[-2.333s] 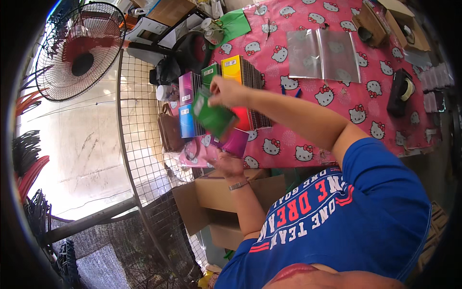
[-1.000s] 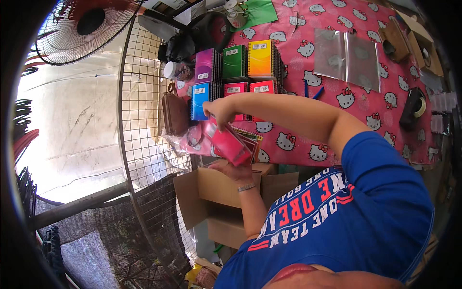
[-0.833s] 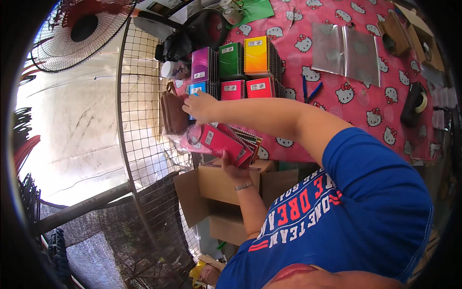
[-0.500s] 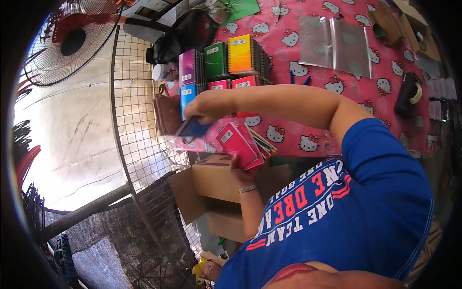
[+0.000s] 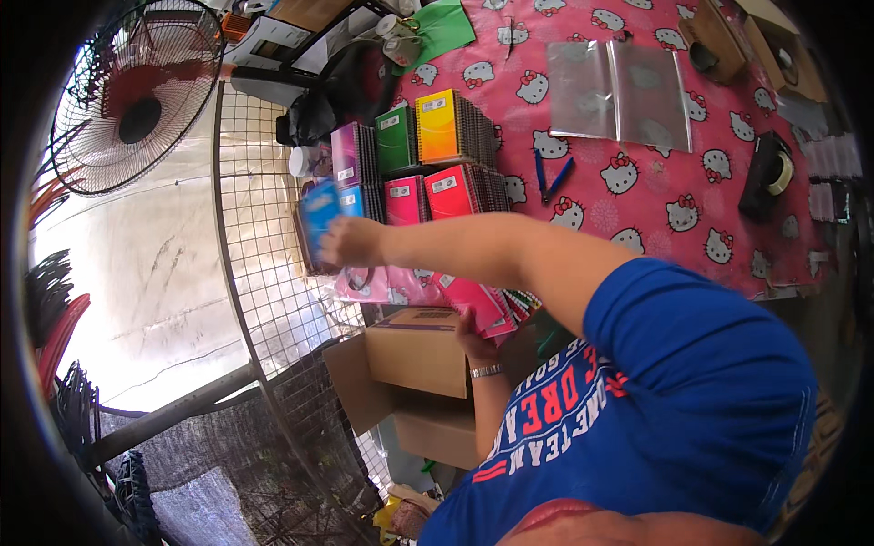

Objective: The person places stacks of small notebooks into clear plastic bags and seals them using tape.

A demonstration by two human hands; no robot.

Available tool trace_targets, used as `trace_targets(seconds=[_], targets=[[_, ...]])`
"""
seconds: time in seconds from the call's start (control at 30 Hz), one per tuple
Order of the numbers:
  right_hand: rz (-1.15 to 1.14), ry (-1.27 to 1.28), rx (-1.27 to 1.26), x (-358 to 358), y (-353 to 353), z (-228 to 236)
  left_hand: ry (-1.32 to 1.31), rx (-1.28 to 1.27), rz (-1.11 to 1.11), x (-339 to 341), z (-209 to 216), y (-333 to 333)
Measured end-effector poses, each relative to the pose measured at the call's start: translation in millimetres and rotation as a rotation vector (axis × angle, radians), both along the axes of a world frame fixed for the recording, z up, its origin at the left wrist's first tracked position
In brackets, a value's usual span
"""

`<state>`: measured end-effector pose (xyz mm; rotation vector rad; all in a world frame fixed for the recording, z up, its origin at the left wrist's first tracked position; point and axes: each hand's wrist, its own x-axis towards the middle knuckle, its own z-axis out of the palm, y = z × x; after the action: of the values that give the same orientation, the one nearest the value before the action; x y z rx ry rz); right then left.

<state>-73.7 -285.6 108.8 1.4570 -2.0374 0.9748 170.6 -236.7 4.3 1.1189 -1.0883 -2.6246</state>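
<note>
My right hand (image 5: 355,243) reaches across to the left, closed on a blue notebook (image 5: 319,211) that is blurred by motion. Just beside it are stacks of spiral notebooks: purple (image 5: 345,156), blue (image 5: 353,202), green (image 5: 396,138), yellow (image 5: 439,126), pink (image 5: 404,200) and red (image 5: 451,189). Lower down, my left hand (image 5: 475,341), with a watch on its wrist, grips a fanned bunch of notebooks (image 5: 475,305), a pink one on top. My right forearm passes above this bunch and hides part of the table.
Under my left hand stands an open cardboard box (image 5: 414,359). On the pink patterned tablecloth (image 5: 637,218) lie blue-handled pliers (image 5: 552,177), clear plastic sleeves (image 5: 619,96) and a black tape dispenser (image 5: 765,177). A wire grid (image 5: 259,218) and a fan (image 5: 138,118) are at the left.
My right hand has moved left with the blue notebook, which is now raised in front of the brown pouch. The left hand's bunch sits slightly lower, and the view has shifted.
</note>
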Motion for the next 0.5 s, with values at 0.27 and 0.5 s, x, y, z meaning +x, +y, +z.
trace_targets(seconds=[0.27, 0.5], targets=[[0.560, -0.708, -0.065, 19.3, 58.5, 40.1, 0.016, -0.026, -0.096, 26.1, 9.3, -20.6], [0.483, -0.336, 0.152, 20.2, 206.0, -29.0, 0.285, 0.190, -0.330, -28.5, 4.3, 23.4]])
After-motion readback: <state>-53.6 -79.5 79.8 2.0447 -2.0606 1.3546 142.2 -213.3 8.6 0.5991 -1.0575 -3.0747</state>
